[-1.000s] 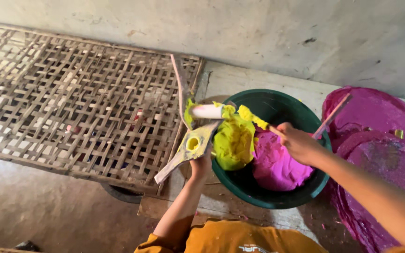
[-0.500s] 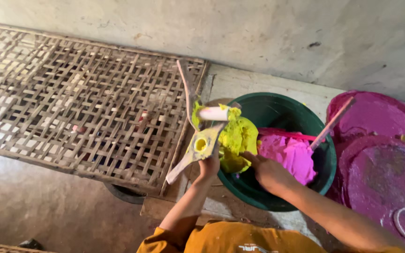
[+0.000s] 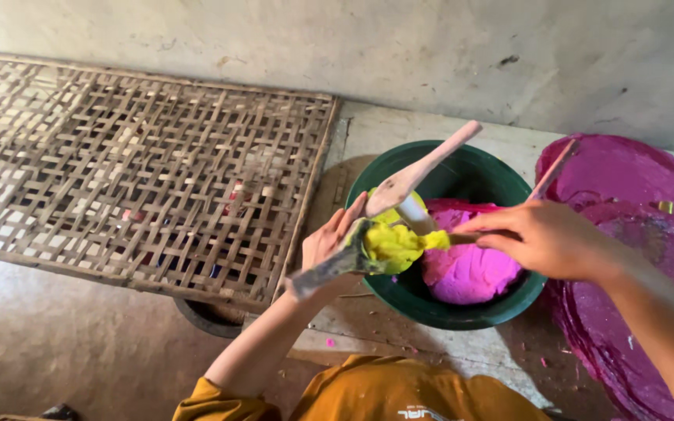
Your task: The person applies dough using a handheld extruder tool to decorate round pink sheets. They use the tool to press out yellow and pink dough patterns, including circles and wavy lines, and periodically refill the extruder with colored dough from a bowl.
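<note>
One wooden paddle [image 3: 337,265], smeared with yellow paste [image 3: 393,243], is gripped by the left hand [image 3: 329,240] over the rim of one green basin [image 3: 509,181]. Its long axis is tilted, the handle pointing lower left. A thin stick is pinched in the right hand [image 3: 544,238]. One pink lump [image 3: 466,269] is held in the basin. One woven bamboo rack [image 3: 142,168] lies alongside.

A person seen from above wears a mustard-orange top with a short sleeve [image 3: 200,407] at lower left, both forearms bare, left hand [image 3: 329,242] and right hand [image 3: 544,238] ungloved.
</note>
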